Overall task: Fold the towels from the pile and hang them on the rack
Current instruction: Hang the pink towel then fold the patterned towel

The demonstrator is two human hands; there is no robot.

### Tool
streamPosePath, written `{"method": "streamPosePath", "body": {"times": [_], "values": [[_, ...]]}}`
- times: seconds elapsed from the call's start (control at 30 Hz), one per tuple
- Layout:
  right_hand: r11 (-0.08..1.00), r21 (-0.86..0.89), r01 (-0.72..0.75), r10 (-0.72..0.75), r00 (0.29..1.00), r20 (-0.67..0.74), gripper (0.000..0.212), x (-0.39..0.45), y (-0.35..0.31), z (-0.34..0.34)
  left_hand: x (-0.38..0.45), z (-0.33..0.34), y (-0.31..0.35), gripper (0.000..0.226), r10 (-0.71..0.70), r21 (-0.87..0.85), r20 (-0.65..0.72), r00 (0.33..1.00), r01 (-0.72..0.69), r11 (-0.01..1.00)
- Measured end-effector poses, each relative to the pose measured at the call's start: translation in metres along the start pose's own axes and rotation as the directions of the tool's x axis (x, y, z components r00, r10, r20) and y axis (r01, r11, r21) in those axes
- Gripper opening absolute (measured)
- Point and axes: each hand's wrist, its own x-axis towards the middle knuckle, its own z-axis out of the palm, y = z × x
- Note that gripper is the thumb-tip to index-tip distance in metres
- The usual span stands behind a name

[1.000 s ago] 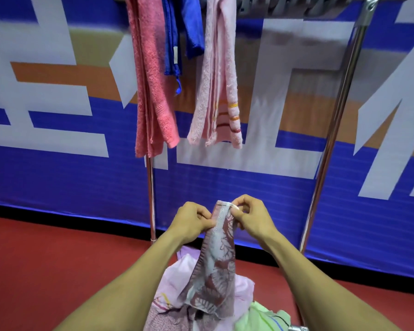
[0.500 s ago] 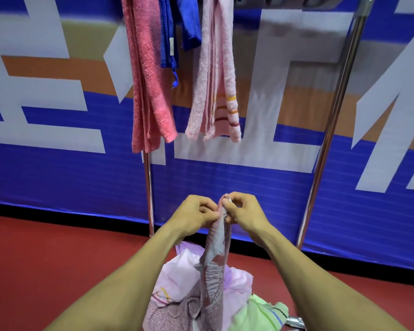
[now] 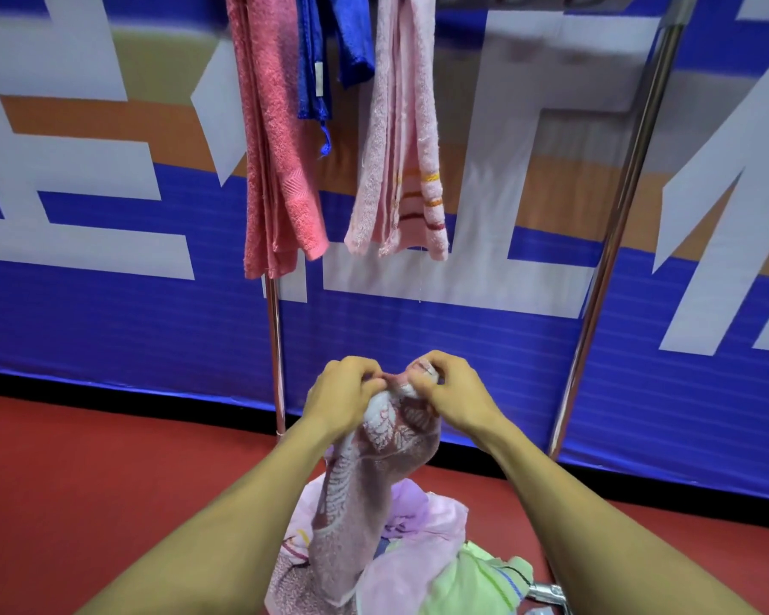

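Your left hand (image 3: 345,395) and right hand (image 3: 451,390) both pinch the top edge of the leaf-patterned towel (image 3: 365,490), knuckles almost touching. Its long axis hangs straight down onto the pile (image 3: 422,539) on the red floor (image 3: 107,481). The rack's bar is directly above, seemingly just out of view, with free space right of the pale pink striped towel (image 3: 400,162), before the right post (image 3: 618,224).

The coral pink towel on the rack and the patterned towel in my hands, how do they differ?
The coral pink towel is plain; the patterned towel carries a pale leaf design on dusty pink. The coral pink towel hangs from the rack, untouched, while the patterned towel is pinched at its top edge by the left hand and right hand, its lower part trailing down to the pile. Both hang lengthwise.
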Motion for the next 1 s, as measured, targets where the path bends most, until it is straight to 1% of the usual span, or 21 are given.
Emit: {"method": "streamPosePath", "body": {"times": [0.07,0.1,0.13,0.17,0.2,0.23,0.3,0.33,0.4,0.5,0.57,0.6,0.63,0.7,0.73,0.8,0.83,0.87,0.93,0.97,1.0], "values": [[0.998,0.06,-0.002,-0.003,0.997,0.083,0.015,-0.001,-0.001,0.004,0.0,-0.001,0.003,0.013,0.022,-0.013,-0.053,0.998,-0.023,1.0],[0.997,0.078,0.004,-0.011,0.996,0.09,0.017,-0.001,-0.002,0.006,0.0,-0.001,0.004,0.012,0.035,-0.031,-0.071,0.997,-0.038,0.999],[0.996,0.088,0.018,-0.024,0.997,0.069,0.014,-0.001,-0.004,0.006,0.0,-0.001,0.006,0.014,0.041,-0.06,-0.075,0.996,-0.045,0.997],[0.995,0.098,0.03,-0.033,0.999,0.026,0.011,0.0,-0.004,0.006,0.0,0.0,0.008,0.017,0.031,-0.098,-0.05,0.998,-0.035,0.995],[0.995,0.095,0.035,-0.031,0.999,-0.036,0.013,0.001,-0.004,0.006,-0.001,-0.001,0.009,0.02,0.017,-0.126,0.004,1.0,-0.017,0.992],[0.996,0.082,0.029,-0.02,0.994,-0.104,0.015,0.002,-0.004,0.004,-0.002,-0.002,0.01,0.02,0.009,-0.116,0.076,0.997,0.0,0.993],[0.999,0.038,-0.011,0.02,0.974,-0.226,0.017,0.005,-0.002,0.001,-0.005,-0.002,0.01,0.019,-0.01,0.004,0.214,0.977,0.009,1.0],[0.999,0.021,-0.041,0.045,0.96,-0.277,0.017,0.006,-0.001,-0.002,-0.005,-0.002,0.008,0.02,-0.038,0.059,0.248,0.968,0.024,0.998],[0.994,0.024,-0.111,0.112,0.927,-0.358,0.018,0.008,0.006,-0.008,-0.002,-0.004,-0.001,0.023,-0.109,0.104,0.231,0.967,0.087,0.991],[0.979,0.015,-0.201,0.19,0.895,-0.403,0.02,0.01,0.014,-0.017,0.004,-0.011,-0.014,0.036,-0.192,0.089,0.147,0.97,0.18,0.98],[0.98,-0.02,-0.2,0.179,0.912,-0.37,0.014,0.01,0.013,-0.017,0.005,-0.014,-0.016,0.034,-0.164,0.046,0.098,0.982,0.16,0.986],[0.984,-0.027,-0.175,0.158,0.935,-0.318,0.009,0.008,0.01,-0.016,0.004,-0.015,-0.014,0.034,-0.127,0.011,0.077,0.989,0.127,0.992],[0.988,-0.044,-0.145,0.131,0.961,-0.243,0.012,0.007,0.007,-0.015,0.002,-0.016,-0.011,0.032,-0.085,-0.019,0.062,0.995,0.086,0.996],[0.993,-0.108,-0.056,0.049,0.997,-0.066,0.034,0.002,-0.001,-0.008,0.0,-0.015,-0.004,0.027,0.019,-0.053,0.056,0.998,-0.016,0.998],[0.99,-0.141,-0.001,0.002,1.0,0.01,0.045,0.0,-0.003,-0.004,0.0,-0.015,-0.002,0.022,0.084,-0.058,0.068,0.994,-0.08,0.995],[0.986,-0.148,0.078,-0.061,0.991,0.116,0.064,0.0,-0.005,0.005,-0.002,-0.014,0.002,0.016,0.187,-0.062,0.124,0.975,-0.18,0.982],[0.985,-0.141,0.096,-0.076,0.987,0.141,0.066,0.0,-0.004,0.009,-0.002,-0.013,0.004,0.014,0.207,-0.067,0.148,0.967,-0.199,0.978],[0.983,-0.148,0.111,-0.088,0.984,0.152,0.06,0.001,-0.003,0.011,-0.002,-0.011,0.005,0.012,0.217,-0.08,0.159,0.963,-0.207,0.975],[0.968,-0.216,0.125,-0.098,0.987,0.131,0.025,0.004,0.002,0.015,-0.004,-0.009,0.01,0.012,0.222,-0.105,0.153,0.963,-0.208,0.972],[0.958,-0.267,0.108,-0.08,0.99,0.113,0.01,0.004,0.003,0.014,-0.003,-0.008,0.011,0.009,0.21,-0.126,0.144,0.967,-0.193,0.973],[0.95,-0.304,0.076,-0.054,0.995,0.08,0.016,0.004,0.005,0.014,-0.003,-0.007,0.013,0.004,0.188,-0.157,0.143,0.972,-0.166,0.974]]}}
